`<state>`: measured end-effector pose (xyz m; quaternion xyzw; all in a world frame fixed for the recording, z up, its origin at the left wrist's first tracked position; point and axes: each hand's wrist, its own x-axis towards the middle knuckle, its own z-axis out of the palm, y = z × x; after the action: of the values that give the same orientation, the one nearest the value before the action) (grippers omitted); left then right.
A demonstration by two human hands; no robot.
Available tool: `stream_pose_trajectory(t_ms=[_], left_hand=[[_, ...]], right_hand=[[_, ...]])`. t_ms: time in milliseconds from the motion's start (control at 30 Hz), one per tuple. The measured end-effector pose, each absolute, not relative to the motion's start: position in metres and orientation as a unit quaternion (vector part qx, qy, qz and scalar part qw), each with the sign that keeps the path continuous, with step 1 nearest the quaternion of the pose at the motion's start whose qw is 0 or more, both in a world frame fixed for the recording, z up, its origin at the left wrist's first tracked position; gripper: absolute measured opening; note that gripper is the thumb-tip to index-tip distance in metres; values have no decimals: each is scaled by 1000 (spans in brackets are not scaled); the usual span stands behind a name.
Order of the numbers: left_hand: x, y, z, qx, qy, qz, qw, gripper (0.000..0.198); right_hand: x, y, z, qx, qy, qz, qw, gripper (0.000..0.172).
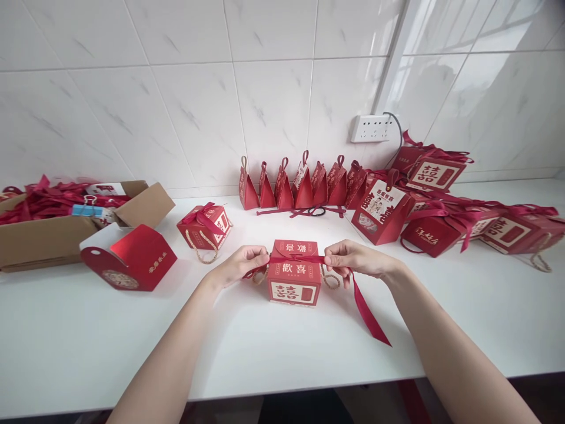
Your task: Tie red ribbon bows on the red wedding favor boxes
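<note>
A red gift box (295, 288) with white Chinese characters sits on the white table in front of me, rope handles at both its sides. Across its top runs a dark red ribbon (371, 318), crossed at the middle of the lid. My left hand (247, 262) pinches the ribbon at the box's left edge. On the right edge my right hand (353, 259) pinches the other side of it, and a long tail hangs down from there onto the table. Both hands are closed, with the ribbon pulled taut between them.
A cardboard box (48, 241) of red ribbons stands at left, beside an open red box (132, 259) and a bow-tied box (205, 224). Triangular red boxes (304, 188) line the wall. Tied boxes (441, 229) are piled at right, below a power strip (373, 128).
</note>
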<state>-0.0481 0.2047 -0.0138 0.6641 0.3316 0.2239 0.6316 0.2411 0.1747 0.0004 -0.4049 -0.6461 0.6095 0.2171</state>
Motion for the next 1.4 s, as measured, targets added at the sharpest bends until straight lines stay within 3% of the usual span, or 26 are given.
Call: stream_pose_trajectory(t_ms=[100,267,367,767,1033,1200,1400], left_hand=[[-47,203,-12,640,350,226,646,41],[-36,194,0,651,353,204,640,38],[-30,187,7,670,344,174,634,38],[-24,182,51,733,361,117,564,35],[-20,173,82,797,450,22,402,35],[-17,170,99,815,461,-55,348,35],[-13,165,111,812,488,-48,315,30]], right_hand=[[242,170,9,-420,-671,555,258,43],[232,155,20,-350,-699,456,426,29],[216,147,23,-323,-707,470,419,23],[192,144,14,-411,-637,509,407,35],[189,145,15,-397,-665,469,424,24],[185,147,13,-376,-674,454,445,20],[181,148,9,-378,-614,505,474,9]])
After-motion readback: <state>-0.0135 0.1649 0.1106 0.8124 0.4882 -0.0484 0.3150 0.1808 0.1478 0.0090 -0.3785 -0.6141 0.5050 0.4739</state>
